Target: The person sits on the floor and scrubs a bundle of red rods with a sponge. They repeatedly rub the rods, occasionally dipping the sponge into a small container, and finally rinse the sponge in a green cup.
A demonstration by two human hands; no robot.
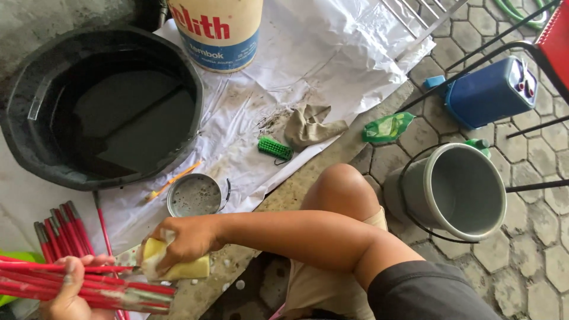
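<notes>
One black basin (35, 142) of dark liquid sits on the white sheet (332, 53), close enough that a swinging rod end could slop it. One grey bucket (456, 192) stands right of the knee. The left hand (71, 290) closes its grip around one bundle of red rods (89, 283), too many to count, which may slide loose. The right hand (184, 240) clamps one yellow sponge (178, 266) against their tips.
</notes>
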